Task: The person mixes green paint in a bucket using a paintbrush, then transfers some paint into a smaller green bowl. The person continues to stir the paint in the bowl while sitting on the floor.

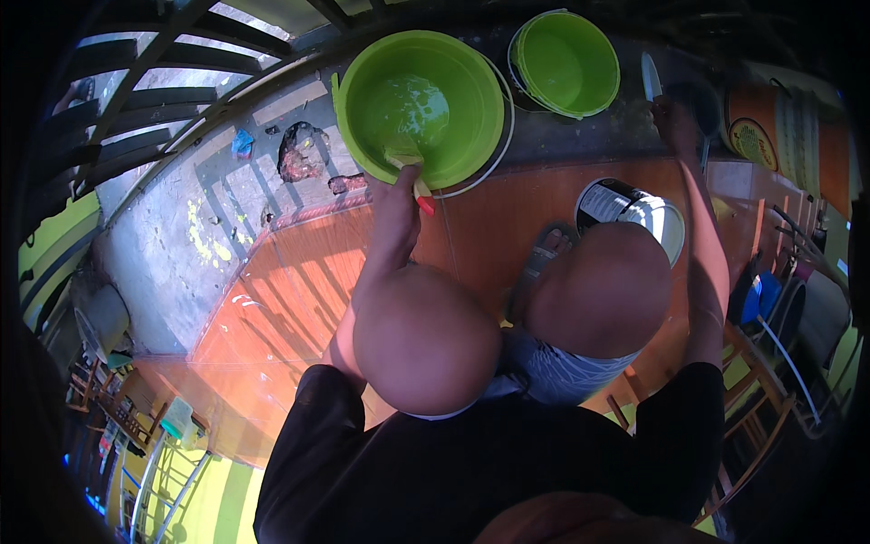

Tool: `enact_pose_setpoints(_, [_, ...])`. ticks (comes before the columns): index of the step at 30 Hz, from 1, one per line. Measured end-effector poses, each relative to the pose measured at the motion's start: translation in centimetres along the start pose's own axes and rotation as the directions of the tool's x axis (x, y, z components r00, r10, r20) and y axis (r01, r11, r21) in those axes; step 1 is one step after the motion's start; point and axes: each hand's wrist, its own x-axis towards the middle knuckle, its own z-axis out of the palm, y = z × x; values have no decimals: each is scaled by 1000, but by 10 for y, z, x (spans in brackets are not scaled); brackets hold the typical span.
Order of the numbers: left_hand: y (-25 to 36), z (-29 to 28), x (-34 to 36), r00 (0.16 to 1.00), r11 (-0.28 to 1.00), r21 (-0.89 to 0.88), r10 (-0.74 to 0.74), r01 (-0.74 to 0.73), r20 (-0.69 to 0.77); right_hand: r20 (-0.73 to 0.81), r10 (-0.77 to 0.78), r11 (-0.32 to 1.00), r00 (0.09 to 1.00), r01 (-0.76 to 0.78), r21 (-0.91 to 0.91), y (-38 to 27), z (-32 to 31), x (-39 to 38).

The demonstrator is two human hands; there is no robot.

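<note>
A large green basin (352, 122) sits ahead of me, with wet, pale streaks on its inner floor. My left hand (395, 195) is closed around a paintbrush (421, 192) with a wooden handle and red end. Its bristles rest inside the near wall of the basin. To the right stands a smaller green-lined bucket (566, 63) with a pale rim. My right hand (672, 125) reaches forward on the far right, its fingers closed on a knife (650, 77) whose pale blade points away from me. Beside that hand is a dark round thing, hard to make out in shadow.
A black and white paint can (630, 213) lies on its side by my right knee. Orange tiles (281, 308) meet rough grey concrete (159, 263), which has a broken hole (304, 152) and yellow-green splashes. Slatted bars (172, 82) rise at the far left. A wooden chair (757, 399) stands right.
</note>
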Motion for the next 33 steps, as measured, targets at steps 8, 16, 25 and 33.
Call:
enact_pose_setpoints(8, [-7,8,-11,1000,993,-113,12,-14,-17,347,-487,806,801,258,533,-198,-52,-63])
enact_pose_setpoints(16, [-9,13,-7,1000,996,87,17,-16,-12,570,-642,761,513,335,555,-341,1,-131])
enact_pose_setpoints(25, [-10,13,-16,991,972,205,102,-119,90,750,-560,829,354,239,506,-322,-9,-113])
enact_pose_setpoints(33, [7,-21,-7,980,946,323,-39,-28,196,460,-678,728,573,611,311,-243,-27,-53])
